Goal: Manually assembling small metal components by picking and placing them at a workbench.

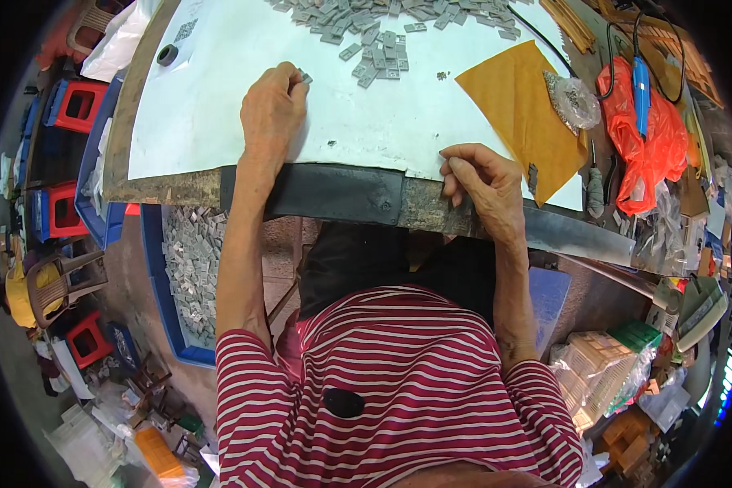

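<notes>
Pinching one small grey piece (305, 78) with our left hand (270, 110) beside the grey pile (374, 41), we keep fingertips tight; our right hand (484, 183) rests curled, empty, at the bench (333, 195) edge.

— Where are the hands?
— The left hand (272, 110) rests on the white sheet (220, 106) covering the counter (333, 195), pinching a small grey piece (305, 78). The right hand (484, 183) curls at the counter's near edge.
— And around them?
— A heap of grey pieces (382, 32) lies further back, an orange paper (525, 114) to the right, and a blue tub of the same pieces (189, 268) sits below.
</notes>
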Available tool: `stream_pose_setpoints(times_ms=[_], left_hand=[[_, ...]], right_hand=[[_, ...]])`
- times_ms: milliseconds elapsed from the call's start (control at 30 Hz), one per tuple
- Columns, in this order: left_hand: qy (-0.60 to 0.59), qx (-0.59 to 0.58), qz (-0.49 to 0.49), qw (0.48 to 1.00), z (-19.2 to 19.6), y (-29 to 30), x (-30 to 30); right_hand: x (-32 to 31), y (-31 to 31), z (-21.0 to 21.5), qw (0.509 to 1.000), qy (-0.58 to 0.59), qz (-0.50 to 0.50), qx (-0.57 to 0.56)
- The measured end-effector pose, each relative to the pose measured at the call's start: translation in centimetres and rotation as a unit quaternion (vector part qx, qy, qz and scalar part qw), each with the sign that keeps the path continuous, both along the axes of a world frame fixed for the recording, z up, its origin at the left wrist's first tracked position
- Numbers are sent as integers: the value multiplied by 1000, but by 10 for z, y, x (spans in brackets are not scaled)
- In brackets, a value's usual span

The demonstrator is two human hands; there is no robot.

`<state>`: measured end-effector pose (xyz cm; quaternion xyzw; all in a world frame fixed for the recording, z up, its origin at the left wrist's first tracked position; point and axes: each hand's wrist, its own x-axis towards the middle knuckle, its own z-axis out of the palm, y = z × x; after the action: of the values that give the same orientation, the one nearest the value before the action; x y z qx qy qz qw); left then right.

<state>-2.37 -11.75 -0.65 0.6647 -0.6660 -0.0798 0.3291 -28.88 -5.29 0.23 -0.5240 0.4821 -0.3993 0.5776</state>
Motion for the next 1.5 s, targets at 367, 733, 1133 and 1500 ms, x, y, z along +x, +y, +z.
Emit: stream_pose_setpoints(times_ms=[367, 733, 1133, 1500], left_hand=[[-31, -51, -90, 994, -3, -14, -57], [-37, -4, -131, 991, -4, 6, -56], [10, -32, -125, 992, 2, 24, -60], [378, 47, -93, 920, 19, 50, -78]], right_hand=[[-8, 13, 13, 999, 4, -39, -34], [-73, 10, 24, 965, 80, -222, -117], [-99, 0, -3, 873, 400, -134, -244], [-99, -1, -4, 795, 491, -85, -346]])
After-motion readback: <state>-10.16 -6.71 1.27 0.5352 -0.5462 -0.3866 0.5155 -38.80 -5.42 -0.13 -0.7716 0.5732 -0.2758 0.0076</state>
